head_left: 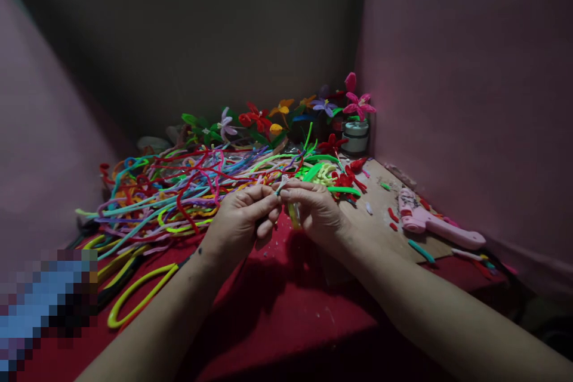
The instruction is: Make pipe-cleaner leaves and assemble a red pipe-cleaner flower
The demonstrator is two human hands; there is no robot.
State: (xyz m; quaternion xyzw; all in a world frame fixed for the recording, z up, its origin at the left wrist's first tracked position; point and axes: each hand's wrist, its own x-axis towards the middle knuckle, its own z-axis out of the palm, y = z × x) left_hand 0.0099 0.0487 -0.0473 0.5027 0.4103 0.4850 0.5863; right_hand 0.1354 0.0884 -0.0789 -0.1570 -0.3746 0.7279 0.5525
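Observation:
Both hands meet over the front of a red cloth. My left hand (pixel 248 212) pinches the lower end of a small pale piece (pixel 283 182) with thumb and forefinger. My right hand (pixel 316 206) has its fingertips closed on the same piece from the other side. The piece has a whitish, tufted top and a darker, thin base; its details are too small to tell. Something yellow and translucent (pixel 294 215) hangs beneath my right fingers, partly hidden by them.
Many coloured fuzzy stems (pixel 179 191) pile up at the left, with yellow-handled scissors (pixel 143 295) before them. Fuzzy flowers (pixel 257 119) stand behind, near a jar (pixel 356 137). A pink tool (pixel 441 227) rests on a board (pixel 380 221) at the right.

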